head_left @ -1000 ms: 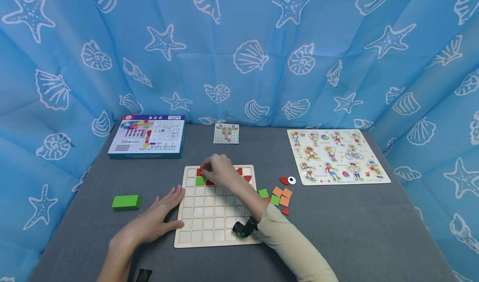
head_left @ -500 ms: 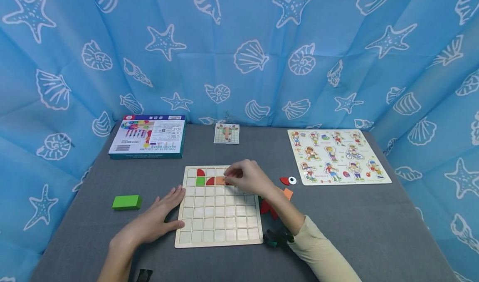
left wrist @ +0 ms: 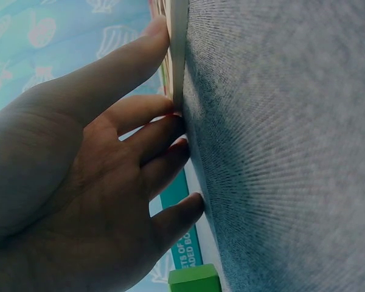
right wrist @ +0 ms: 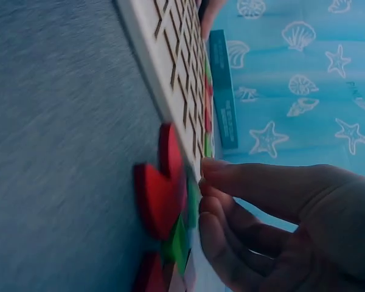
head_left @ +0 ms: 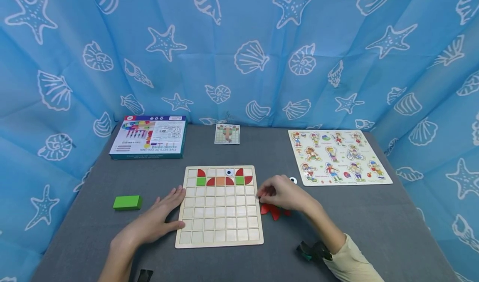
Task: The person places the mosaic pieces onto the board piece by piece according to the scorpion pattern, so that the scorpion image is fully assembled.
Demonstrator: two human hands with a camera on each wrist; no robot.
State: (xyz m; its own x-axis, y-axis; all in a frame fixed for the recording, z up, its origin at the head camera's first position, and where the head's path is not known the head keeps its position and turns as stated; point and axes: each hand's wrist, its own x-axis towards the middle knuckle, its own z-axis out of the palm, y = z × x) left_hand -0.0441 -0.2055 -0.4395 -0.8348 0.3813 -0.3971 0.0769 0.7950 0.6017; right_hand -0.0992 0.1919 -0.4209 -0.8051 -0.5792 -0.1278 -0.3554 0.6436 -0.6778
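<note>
A pale wooden grid board [head_left: 217,213] lies on the grey cloth. Its two far rows bear several red quarter-circle tiles [head_left: 201,172], two green square tiles [head_left: 201,181], an orange square tile [head_left: 220,181] and a white eye tile [head_left: 229,172]. My left hand [head_left: 155,217] lies along the board's left edge, thumb and fingertips against it, fingers extended. My right hand [head_left: 282,192] is just right of the board, over loose red tiles [head_left: 275,211]. Its thumb and forefinger tips come together at the board's edge [right wrist: 182,143]; I cannot tell whether a tile is between them.
A green block [head_left: 127,202] lies left of my left hand. At the back stand a boxed toy set [head_left: 147,136] and a small pattern card [head_left: 227,134]. A sports-figure puzzle board [head_left: 338,157] lies back right, with another eye tile [head_left: 293,180] beside it.
My right hand has moved from the board's far rows to the loose tiles at its right. An eye tile now shows in the top row. My left hand has stayed put.
</note>
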